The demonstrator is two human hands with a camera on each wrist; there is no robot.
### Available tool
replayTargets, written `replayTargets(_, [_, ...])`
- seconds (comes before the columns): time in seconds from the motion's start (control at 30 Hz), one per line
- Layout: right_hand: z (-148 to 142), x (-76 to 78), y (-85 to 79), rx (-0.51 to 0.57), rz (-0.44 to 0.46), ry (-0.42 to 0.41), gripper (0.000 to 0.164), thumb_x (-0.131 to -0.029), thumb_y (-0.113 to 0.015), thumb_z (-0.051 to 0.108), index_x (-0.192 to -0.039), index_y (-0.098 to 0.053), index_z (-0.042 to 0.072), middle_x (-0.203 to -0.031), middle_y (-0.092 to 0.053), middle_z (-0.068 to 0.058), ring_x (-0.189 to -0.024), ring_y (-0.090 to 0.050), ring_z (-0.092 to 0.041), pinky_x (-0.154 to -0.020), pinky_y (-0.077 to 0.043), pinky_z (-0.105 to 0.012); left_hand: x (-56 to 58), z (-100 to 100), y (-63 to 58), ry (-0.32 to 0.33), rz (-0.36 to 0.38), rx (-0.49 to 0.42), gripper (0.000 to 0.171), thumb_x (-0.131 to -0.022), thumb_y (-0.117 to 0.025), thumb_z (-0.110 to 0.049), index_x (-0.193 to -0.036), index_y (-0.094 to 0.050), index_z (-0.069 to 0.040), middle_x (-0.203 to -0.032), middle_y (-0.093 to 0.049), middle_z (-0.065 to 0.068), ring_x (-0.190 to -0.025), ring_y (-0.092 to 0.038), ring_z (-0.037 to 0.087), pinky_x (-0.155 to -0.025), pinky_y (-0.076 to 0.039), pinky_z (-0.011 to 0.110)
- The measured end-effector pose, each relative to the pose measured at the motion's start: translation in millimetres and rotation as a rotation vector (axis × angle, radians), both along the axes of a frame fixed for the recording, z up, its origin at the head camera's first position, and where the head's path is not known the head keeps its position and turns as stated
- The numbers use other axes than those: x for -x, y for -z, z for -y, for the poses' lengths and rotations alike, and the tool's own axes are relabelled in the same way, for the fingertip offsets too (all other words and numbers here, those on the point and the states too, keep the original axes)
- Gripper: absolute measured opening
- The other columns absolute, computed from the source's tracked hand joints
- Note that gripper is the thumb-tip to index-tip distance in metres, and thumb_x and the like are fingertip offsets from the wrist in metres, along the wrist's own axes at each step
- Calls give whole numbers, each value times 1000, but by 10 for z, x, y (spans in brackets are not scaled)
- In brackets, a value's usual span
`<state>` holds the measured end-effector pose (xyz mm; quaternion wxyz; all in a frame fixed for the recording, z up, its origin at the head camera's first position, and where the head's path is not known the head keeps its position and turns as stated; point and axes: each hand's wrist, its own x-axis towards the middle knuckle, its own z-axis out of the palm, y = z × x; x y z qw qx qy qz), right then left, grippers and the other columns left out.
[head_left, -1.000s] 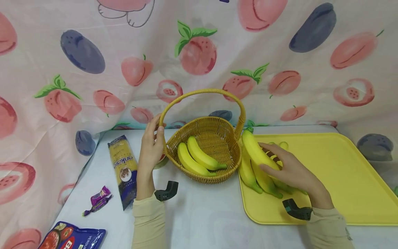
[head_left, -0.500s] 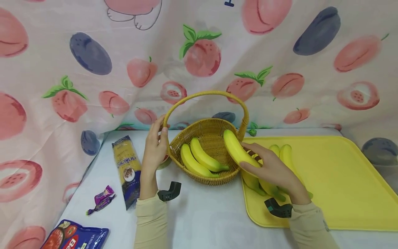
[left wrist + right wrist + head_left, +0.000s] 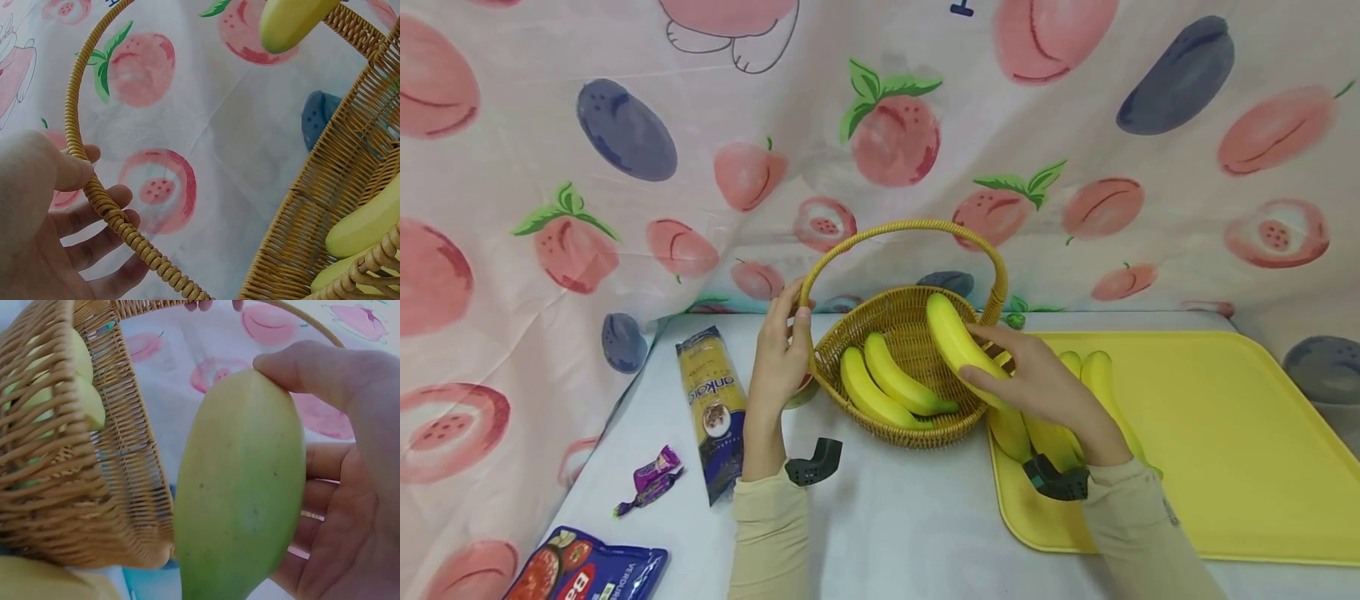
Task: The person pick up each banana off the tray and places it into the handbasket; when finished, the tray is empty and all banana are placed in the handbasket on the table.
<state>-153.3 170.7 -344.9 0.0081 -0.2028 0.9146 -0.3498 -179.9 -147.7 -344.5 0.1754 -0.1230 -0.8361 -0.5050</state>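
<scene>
The wicker basket (image 3: 910,438) stands in the middle of the table with two bananas (image 3: 876,398) lying inside. My left hand (image 3: 778,358) grips the left side of its arched handle (image 3: 122,228), thumb in front and fingers behind. In my right hand (image 3: 1041,379) is another banana (image 3: 953,337), pinched between thumb and fingers and tilted over the basket's right part. The right wrist view shows this banana (image 3: 240,481) large and close, with the basket wall (image 3: 134,444) to its left. Under the right hand, several bananas (image 3: 1101,379) lie on the yellow tray's left side.
The yellow tray (image 3: 1232,442) spans the right of the table. On the left lie an ankara packet (image 3: 715,408), purple-wrapped sweets (image 3: 655,477) and a blue pouch (image 3: 598,567). A small tin (image 3: 802,393) sits behind the left wrist. A fruit-print cloth (image 3: 737,108) hangs behind.
My right hand has carried its banana leftward from above the tray to above the basket. The left hand stays on the handle. The head view has shifted slightly.
</scene>
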Motion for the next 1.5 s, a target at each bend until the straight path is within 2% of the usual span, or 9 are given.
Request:
replayTargets(0.33, [217,163,-147,-46,53,10,66,-87,-61,50,-140,-45,14,-116,-62,-5,-102,-58,-21,-82,-50,-38,3,5,15,3,6,-10,39,-103,-37,-25,-142,-41,-24,-120,-52,12,-116,-49,24,-99,-44,50])
replayTargets(0.47, [290,241,-151,-57,91,22,67,-87,-60,52,-140,-45,14,-120,-61,-7,-103,-58,-23,-86,-49,-41,-24,-13,-37,8,3,-15,40,-103,-37,-23,-142,-41,-23,-120,-52,14,-116,-49,25,-99,-43,51])
replayTargets(0.6, [363,332,-138,-68,111,24,66,-87,-60,52,-139,-46,13,-122,-60,-6,-100,-58,-22,-84,-48,-39,-21,-13,-48,6,-8,-8,39,-103,-37,-23,-142,-41,-23,-119,-52,14,-116,-49,26,-98,-44,51])
replayTargets(0.63, [380,354,-136,-70,114,23,65,-88,-60,51,-138,-46,13,-122,-60,-6,-99,-58,-21,-83,-48,-39,4,4,-10,6,-17,-6,39,-103,-37,-24,-142,-41,-26,-119,-52,12,-116,-49,24,-98,-44,51])
replayTargets(0.7, [417,396,-133,-79,120,19,64,-88,-60,50,-138,-47,13,-121,-60,-5,-98,-57,-21,-82,-48,-38,1,5,-12,5,-17,-6,39,-103,-37,-24,-142,-41,-26,-120,-52,12,-116,-49,24,-98,-44,51])
replayTargets(1.07, [567,651,-82,-126,210,-23,64,-88,-61,44,-139,-43,9,-127,-56,-10,-114,-55,-27,-94,-46,-45,1,15,10,14,-8,-5,39,-103,-37,-26,-141,-42,-25,-120,-52,11,-116,-49,23,-98,-44,50])
replayTargets(1.27, [620,769,-21,-196,254,-25,64,-88,-63,41,-139,-41,10,-124,-57,-11,-113,-55,-27,-93,-47,-44,3,24,16,21,-5,-8,39,-103,-37,-26,-142,-41,-24,-121,-51,12,-116,-49,24,-97,-45,50])
replayTargets(1.5, [661,844,52,-253,289,-68,63,-87,-64,38,-138,-41,10,-121,-59,-12,-110,-57,-27,-88,-48,-41,-3,31,12,27,5,-14,39,-103,-37,-26,-141,-41,-26,-123,-51,11,-116,-48,23,-97,-44,51])
